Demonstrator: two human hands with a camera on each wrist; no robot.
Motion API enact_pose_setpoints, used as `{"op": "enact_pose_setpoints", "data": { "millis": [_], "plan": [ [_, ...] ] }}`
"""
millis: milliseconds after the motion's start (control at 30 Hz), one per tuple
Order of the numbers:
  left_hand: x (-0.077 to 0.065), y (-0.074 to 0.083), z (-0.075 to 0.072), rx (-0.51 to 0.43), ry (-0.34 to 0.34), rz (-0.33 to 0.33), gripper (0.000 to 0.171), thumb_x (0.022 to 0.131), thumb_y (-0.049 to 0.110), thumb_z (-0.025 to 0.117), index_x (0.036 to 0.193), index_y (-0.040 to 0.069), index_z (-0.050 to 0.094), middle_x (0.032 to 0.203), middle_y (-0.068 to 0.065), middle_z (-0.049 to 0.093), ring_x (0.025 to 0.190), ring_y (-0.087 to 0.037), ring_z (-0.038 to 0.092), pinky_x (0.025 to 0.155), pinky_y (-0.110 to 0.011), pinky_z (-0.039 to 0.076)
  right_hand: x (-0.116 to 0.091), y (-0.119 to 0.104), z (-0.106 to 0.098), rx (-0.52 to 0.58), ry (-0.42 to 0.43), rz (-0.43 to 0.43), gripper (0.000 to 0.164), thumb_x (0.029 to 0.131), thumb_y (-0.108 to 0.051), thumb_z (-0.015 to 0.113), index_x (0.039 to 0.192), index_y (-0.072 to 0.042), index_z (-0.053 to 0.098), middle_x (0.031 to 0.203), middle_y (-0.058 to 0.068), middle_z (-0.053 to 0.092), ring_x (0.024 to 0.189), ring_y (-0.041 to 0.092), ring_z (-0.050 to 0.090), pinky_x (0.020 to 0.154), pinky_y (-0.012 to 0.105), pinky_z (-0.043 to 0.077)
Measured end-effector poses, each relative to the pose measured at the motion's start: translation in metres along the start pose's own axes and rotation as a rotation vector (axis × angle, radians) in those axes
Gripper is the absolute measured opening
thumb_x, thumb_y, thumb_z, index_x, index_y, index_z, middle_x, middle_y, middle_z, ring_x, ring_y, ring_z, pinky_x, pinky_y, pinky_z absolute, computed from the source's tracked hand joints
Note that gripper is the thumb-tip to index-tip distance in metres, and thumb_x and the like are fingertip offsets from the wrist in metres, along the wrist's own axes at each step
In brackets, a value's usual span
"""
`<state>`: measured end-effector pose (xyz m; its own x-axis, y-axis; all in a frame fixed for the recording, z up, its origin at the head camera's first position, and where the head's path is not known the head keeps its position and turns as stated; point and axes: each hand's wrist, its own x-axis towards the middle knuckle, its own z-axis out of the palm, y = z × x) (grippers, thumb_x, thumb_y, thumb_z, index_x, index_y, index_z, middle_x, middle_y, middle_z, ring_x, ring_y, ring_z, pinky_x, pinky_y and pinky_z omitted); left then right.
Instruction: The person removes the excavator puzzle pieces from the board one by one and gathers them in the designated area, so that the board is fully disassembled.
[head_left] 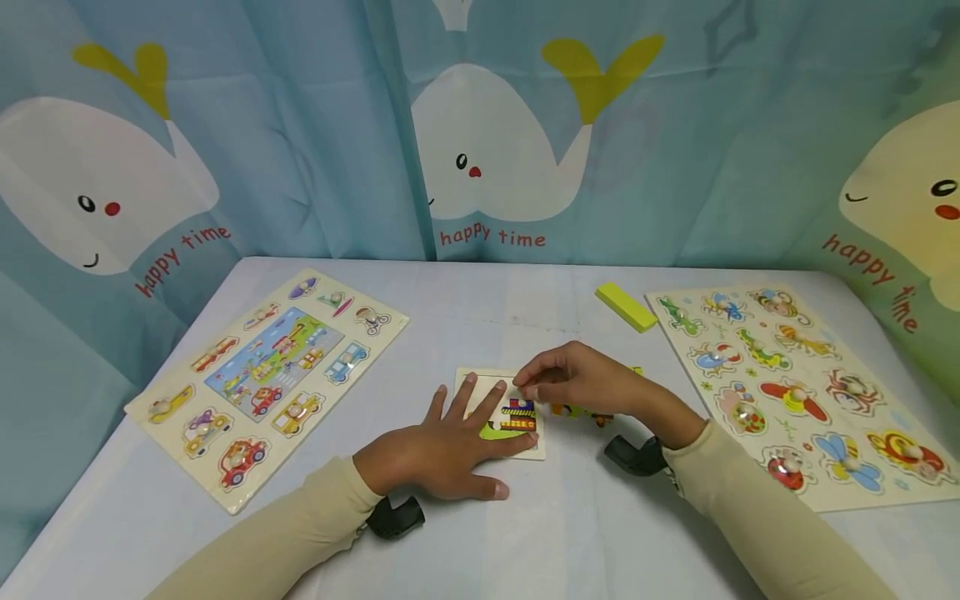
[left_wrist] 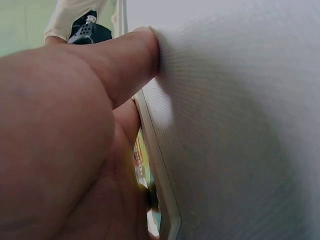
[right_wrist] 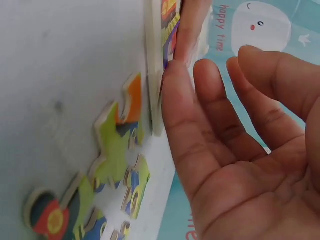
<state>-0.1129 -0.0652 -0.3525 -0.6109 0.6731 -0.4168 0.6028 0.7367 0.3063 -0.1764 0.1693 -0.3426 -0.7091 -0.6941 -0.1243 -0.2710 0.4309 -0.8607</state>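
Observation:
A small square wooden jigsaw board (head_left: 486, 374) lies at the middle of the table, with colourful pieces (head_left: 519, 417) set in its lower right part. My left hand (head_left: 457, 454) rests palm down over it, fingers spread across its left and lower parts. The left thumb touches the tablecloth in the left wrist view. Over the board's upper right, my right hand (head_left: 588, 382) reaches in from the right. In the right wrist view its fingers (right_wrist: 177, 105) are loosely bent, one fingertip touching the board's edge, the thumb apart. Loose jigsaw pieces (right_wrist: 112, 152) lie beside the board, partly hidden under the right hand in the head view.
On the left lies a vehicle peg puzzle board (head_left: 341, 321); on the right, a larger insect peg puzzle board (head_left: 678, 350). A yellow-green block (head_left: 626, 307) sits behind the right hand. A blue whale-print curtain (head_left: 330, 167) hangs behind the white-covered table (head_left: 450, 308).

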Motion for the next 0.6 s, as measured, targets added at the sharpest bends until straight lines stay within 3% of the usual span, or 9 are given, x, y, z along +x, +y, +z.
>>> {"op": "enact_pose_setpoints", "data": {
  "millis": [400, 600],
  "plan": [
    [-0.0004, -0.0006, 0.0007, -0.003, 0.002, -0.006, 0.065, 0.093, 0.059, 0.052, 0.150, 0.051, 0.022, 0.161, -0.003, -0.017, 0.140, -0.039, -0.025, 0.107, -0.066, -0.005, 0.0017, 0.0031, 0.0019, 0.019, -0.007, -0.049, 0.021, 0.094, -0.005, 0.063, 0.113, 0.002, 0.067, 0.111, 0.011, 0.068, 0.098, 0.023, 0.065, 0.079, 0.030, 0.052],
    [-0.0011, -0.0010, 0.0005, 0.000, 0.010, 0.010, 0.065, 0.094, 0.058, 0.052, 0.151, 0.049, 0.023, 0.161, -0.004, -0.015, 0.140, -0.040, -0.025, 0.107, -0.066, -0.004, 0.0035, 0.0043, 0.0060, 0.016, -0.010, -0.038, 0.020, 0.095, -0.002, 0.060, 0.113, 0.001, 0.067, 0.107, 0.010, 0.068, 0.074, 0.022, 0.059, 0.062, 0.027, 0.047]
  ]
}}
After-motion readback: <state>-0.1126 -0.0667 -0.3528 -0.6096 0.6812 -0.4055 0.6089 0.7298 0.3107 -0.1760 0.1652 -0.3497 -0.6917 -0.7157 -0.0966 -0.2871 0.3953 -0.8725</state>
